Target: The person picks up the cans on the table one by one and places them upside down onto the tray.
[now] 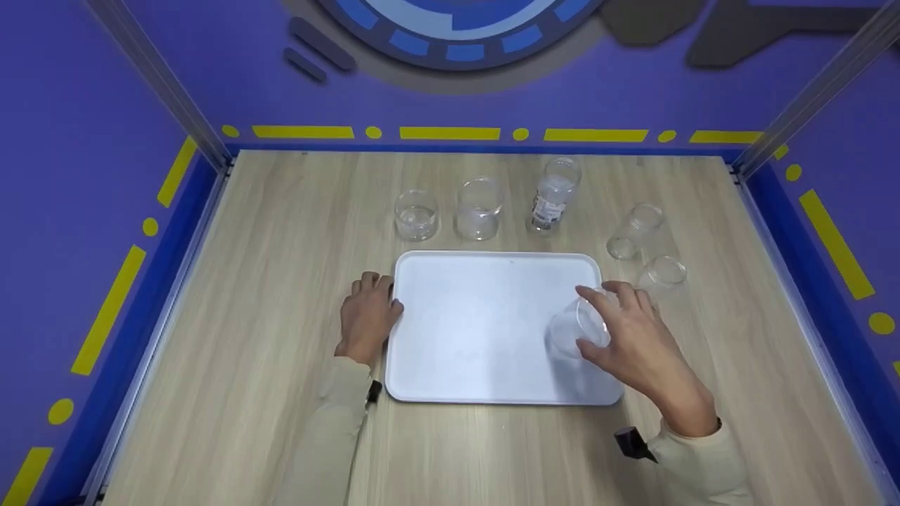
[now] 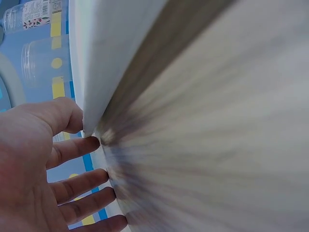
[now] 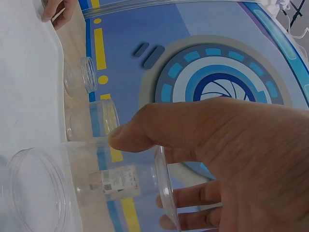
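My right hand (image 1: 643,337) grips a clear cup (image 1: 566,334) near its rim, over the right part of a white tray (image 1: 471,330). In the right wrist view the thumb lies along the wall of the cup (image 3: 87,157), and other fingers show beyond the rim. Whether the cup's base touches the tray, I cannot tell. At the tray's left edge is my left hand (image 1: 367,313), its thumb against the rim. The left wrist view shows fairly straight fingers (image 2: 82,183), their tips touching the tabletop beside the tray.
Behind the tray stand a short clear jar (image 1: 416,221), a taller clear jar (image 1: 479,218) and a clear labelled container (image 1: 548,211). Two more clear cups, one farther back (image 1: 636,228) and one nearer (image 1: 663,273), are to the right. Blue walls enclose the wooden table (image 1: 281,232).
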{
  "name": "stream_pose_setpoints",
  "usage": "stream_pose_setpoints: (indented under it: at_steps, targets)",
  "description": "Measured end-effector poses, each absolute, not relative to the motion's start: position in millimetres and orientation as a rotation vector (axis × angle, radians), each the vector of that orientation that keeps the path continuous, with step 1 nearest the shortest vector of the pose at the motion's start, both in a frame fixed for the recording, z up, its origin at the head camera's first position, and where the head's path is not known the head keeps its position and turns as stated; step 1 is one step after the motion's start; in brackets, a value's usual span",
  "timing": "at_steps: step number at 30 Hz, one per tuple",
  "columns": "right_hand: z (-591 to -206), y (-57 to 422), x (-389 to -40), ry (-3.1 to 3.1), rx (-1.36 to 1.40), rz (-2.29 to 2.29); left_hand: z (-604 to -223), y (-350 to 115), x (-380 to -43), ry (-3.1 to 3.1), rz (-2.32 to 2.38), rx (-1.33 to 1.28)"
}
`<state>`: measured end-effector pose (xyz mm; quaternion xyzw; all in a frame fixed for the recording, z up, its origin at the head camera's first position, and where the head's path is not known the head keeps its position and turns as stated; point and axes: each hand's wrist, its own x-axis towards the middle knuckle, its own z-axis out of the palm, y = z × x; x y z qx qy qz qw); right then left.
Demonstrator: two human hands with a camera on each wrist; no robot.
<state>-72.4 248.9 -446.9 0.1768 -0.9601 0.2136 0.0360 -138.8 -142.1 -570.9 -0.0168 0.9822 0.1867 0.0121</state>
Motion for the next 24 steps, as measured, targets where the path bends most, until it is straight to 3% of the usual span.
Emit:
stream_pose_setpoints:
  at_steps: [24]
  targets:
    - [-458.8,249.2,-71.2,-2.988,0.567,0.618,-573.0,-142.0,-139.2,3.085,0.575,-0.058]
